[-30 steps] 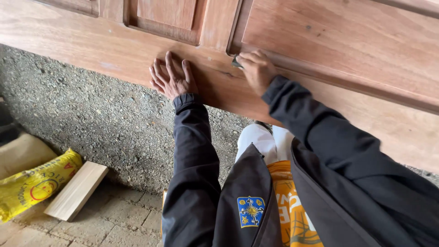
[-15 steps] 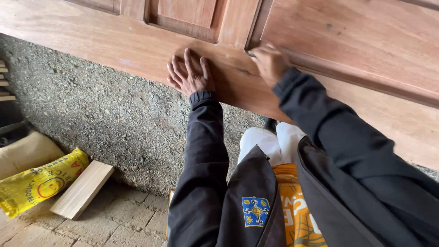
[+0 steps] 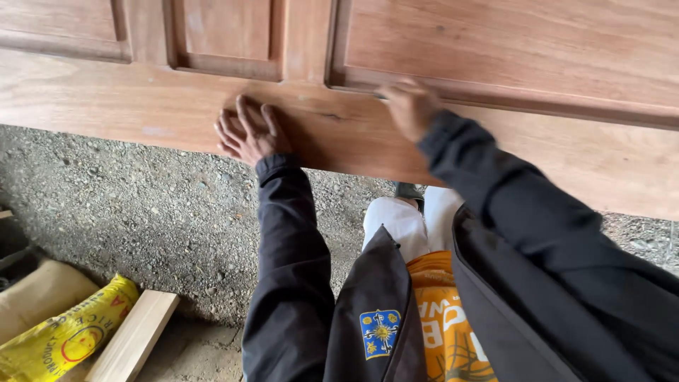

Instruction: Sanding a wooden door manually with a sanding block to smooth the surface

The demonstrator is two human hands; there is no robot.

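Bracing the wooden door panel (image 3: 212, 113), the left hand (image 3: 247, 133) lay flat with fingers spread, grasping nothing. The right hand (image 3: 410, 106), blurred, had slid rightward along the moulded groove, fingers pinched on something too small to identify. Both hands had shifted along the lower rail, suggesting the rubbing was progressing sideways.

Both hands (image 3: 249, 132) (image 3: 410, 107) rest on the door (image 3: 495, 49).

A rough carpentry workshop: an unfinished panelled wooden door (image 3: 353, 85) lies raised over a gravel floor (image 3: 127, 212), with a timber offcut (image 3: 134, 339), a yellow sack (image 3: 67, 339) and paving bricks at the lower left.
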